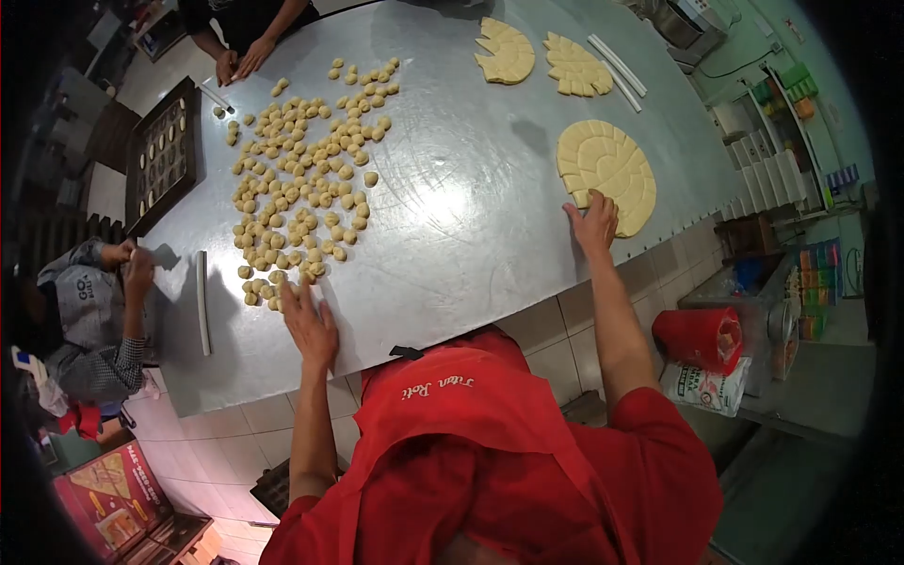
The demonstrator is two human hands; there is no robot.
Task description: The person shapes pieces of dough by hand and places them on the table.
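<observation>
My left hand [310, 325] lies at the near edge of a large spread of small round dough balls [301, 169], its fingers stretched out and touching or almost touching the nearest ones. My right hand [595, 224] is at the near edge of a flat round dough sheet [607, 160] scored into small pieces. Its thumb and fingers close around a dough piece at the rim, partly hidden by the hand. Farther back lie two partly used scored dough sheets, one with a jagged left side [508, 52] and another [576, 68] beside it.
Two white rods [619, 73] lie by the far sheets, and another rod [202, 303] at the left. A dark tray [165, 155] with dough pieces stands at the left edge. Co-workers' hands [247, 61] [132, 264] are at the far and left sides. A red bucket [698, 339] stands right.
</observation>
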